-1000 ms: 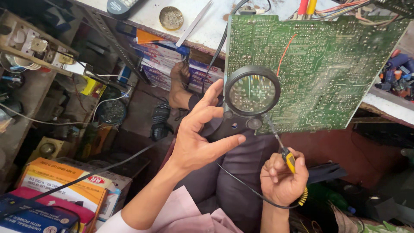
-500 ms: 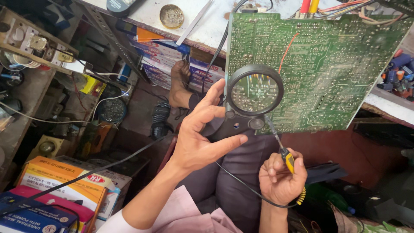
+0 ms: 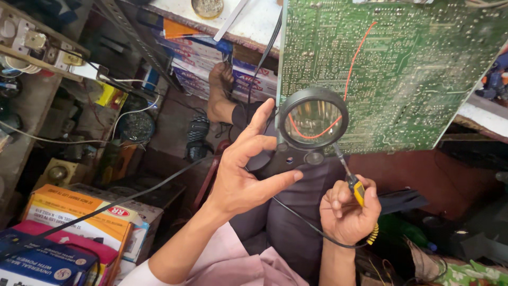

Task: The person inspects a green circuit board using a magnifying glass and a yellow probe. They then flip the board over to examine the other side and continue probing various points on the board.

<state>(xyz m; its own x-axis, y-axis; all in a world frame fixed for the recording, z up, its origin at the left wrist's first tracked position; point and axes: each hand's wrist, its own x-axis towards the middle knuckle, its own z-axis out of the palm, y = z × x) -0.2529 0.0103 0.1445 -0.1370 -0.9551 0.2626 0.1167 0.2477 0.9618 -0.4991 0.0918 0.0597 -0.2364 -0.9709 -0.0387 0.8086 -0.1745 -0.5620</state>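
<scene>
My left hand holds the magnifier by its dark handle, thumb below and fingers spread and curved above, so the round lens stands just past my fingertips and in front of the board. My right hand is clenched around the yellow handle of the probe; its thin metal shaft runs up from my fist to the lower rim of the lens, where its tip is hidden, so I cannot tell whether it touches the board. A black wire leaves the probe and loops under my left wrist.

The board stands tilted above both hands, its solder side facing me, with an orange wire running down it and behind the lens. Its upper edge seems to lean on the counter, beyond my left hand.

Handling, as I judge it: the magnifier looks light and rigid, but the lens is glass or clear plastic, easily scratched, so the handle is the place to grip, as now. The probe is slim and stiff, with a fine point; it is best pinched at the yellow grip, clear of the bare metal. The board is broad, thin and stiff, yet brittle at its traces and joints; I would take it by its bare edges, never by the orange wire

To my left, boxes sit low beside my forearm
</scene>
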